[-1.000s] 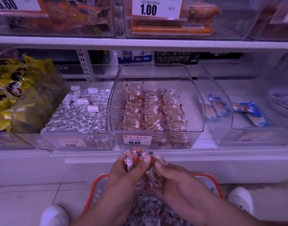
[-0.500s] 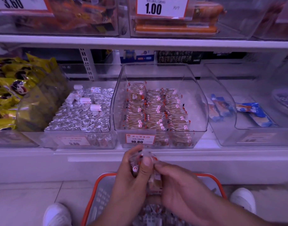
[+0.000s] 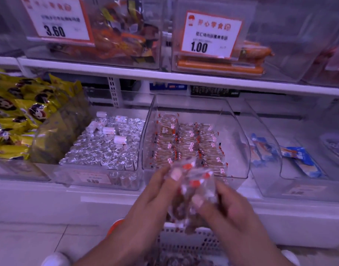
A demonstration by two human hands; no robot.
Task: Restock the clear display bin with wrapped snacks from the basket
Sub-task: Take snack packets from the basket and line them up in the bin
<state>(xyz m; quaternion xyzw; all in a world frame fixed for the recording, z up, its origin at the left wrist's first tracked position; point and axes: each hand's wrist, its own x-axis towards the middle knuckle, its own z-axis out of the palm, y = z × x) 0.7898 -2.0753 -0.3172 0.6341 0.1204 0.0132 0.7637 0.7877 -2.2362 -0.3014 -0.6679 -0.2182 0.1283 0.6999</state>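
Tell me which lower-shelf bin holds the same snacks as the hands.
The middle clear bin, directly behind both hands. Its rows of clear wrappers with red marks match the snacks the left hand and right hand hold; neighbours hold silver and blue packs.

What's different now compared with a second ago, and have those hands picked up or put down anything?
Both hands, left and right, have lifted the wrapped snacks up from over the basket toward the front of the clear display bin. Nothing was released; the grip on the bundle is unchanged. The rows already in the bin and the neighbouring bins look the same.
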